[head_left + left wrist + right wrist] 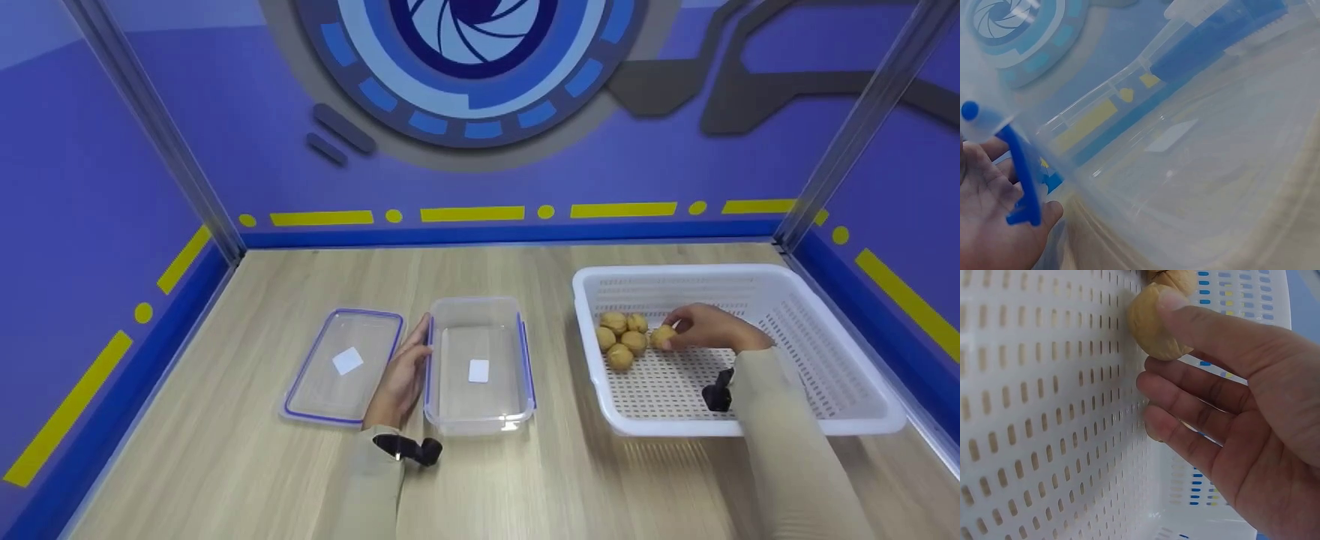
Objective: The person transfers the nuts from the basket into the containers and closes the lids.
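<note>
In the white basket, my right hand (705, 328) pinches a walnut (663, 337) between thumb and fingers. The right wrist view has my thumb pressed on that walnut (1148, 326), low over the slotted floor. Several more walnuts (619, 358) lie grouped at the basket's left side. My left hand (401, 375) rests along the left side of a clear plastic box (480, 409) that has blue latches. From the left wrist, the palm and loosely bent fingers of that hand (999, 214) are beside the box wall, partly behind a hanging blue latch (1026, 180). The box holds no walnuts.
A clear lid (341, 390) with a blue seal and a white label lies flat left of my left hand. The white basket (675, 427) takes up the table's right side. Blue panels (480, 187) enclose the wooden table (555, 487) at the back and sides.
</note>
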Available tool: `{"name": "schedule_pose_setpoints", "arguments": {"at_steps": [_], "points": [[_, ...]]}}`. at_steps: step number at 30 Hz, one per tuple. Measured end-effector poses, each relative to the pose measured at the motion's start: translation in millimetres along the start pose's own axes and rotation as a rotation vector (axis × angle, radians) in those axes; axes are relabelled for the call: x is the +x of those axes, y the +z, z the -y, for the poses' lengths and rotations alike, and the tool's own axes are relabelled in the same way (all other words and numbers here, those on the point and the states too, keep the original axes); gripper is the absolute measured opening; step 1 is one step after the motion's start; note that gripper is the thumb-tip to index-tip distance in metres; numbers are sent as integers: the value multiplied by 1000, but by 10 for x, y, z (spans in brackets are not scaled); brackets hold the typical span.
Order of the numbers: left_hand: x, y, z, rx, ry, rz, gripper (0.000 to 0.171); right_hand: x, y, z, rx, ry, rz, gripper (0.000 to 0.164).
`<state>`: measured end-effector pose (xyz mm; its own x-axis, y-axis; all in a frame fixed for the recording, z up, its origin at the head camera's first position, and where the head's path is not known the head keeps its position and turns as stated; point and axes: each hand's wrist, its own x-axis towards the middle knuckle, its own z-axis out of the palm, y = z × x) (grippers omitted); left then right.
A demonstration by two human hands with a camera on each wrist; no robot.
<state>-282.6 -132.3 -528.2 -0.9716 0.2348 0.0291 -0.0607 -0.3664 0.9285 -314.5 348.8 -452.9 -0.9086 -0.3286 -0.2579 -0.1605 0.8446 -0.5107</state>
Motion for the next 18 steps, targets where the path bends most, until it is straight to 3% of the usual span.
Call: {"name": "schedule_pose_setpoints", "arguments": {"at_steps": [18], "points": [[-4,17,-4,-3,-18,-13,68,-5,-13,48,74,-27,-26,55]]}}
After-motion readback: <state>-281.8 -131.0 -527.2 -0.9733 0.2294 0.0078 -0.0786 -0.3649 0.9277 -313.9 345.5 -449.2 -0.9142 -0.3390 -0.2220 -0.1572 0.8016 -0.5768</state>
